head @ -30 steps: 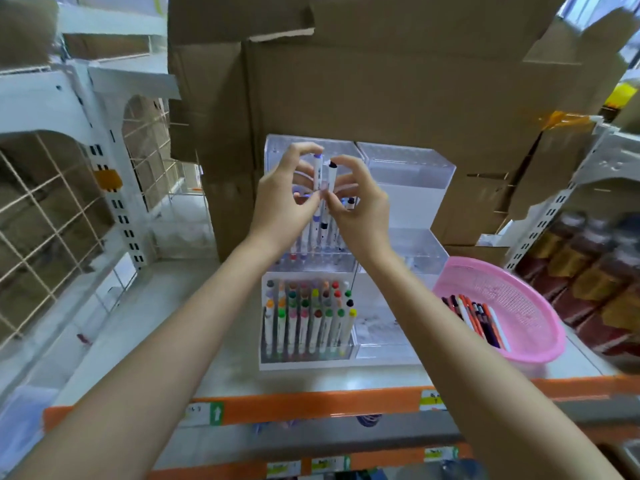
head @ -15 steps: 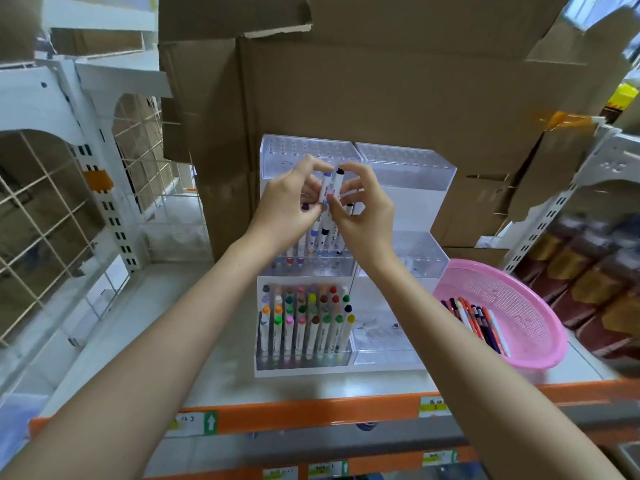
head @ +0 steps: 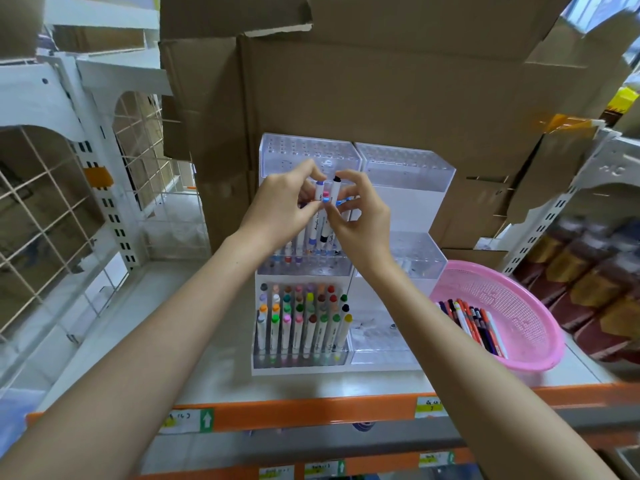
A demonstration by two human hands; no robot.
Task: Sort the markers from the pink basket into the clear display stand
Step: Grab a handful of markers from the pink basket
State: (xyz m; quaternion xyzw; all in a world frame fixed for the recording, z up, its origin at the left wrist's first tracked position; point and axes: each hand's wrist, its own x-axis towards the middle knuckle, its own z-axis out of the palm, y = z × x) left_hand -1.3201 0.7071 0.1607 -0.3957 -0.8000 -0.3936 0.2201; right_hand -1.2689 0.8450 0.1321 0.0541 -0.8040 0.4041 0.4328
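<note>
The clear display stand [head: 408, 174] rises in stepped tiers on the shelf. Its lowest left tier holds several upright markers [head: 301, 323] with coloured caps. Both my hands meet above the middle left tier. My left hand [head: 280, 209] pinches a white marker with a blue cap [head: 318, 202]. My right hand [head: 360, 216] pinches a white marker with a black cap [head: 335, 188]. Several more markers stand beneath my fingers in that tier. The pink basket [head: 512, 306] sits at the right with several markers [head: 474, 320] lying in it.
Big cardboard boxes [head: 381, 81] stand right behind the stand. A white wire-grid rack [head: 52, 188] fills the left side. The shelf's orange front edge [head: 311, 410] carries price labels. Blurred packaged goods [head: 595, 278] sit at the far right.
Both hands have come down a little with their markers toward the middle tier. The camera has shifted slightly.
</note>
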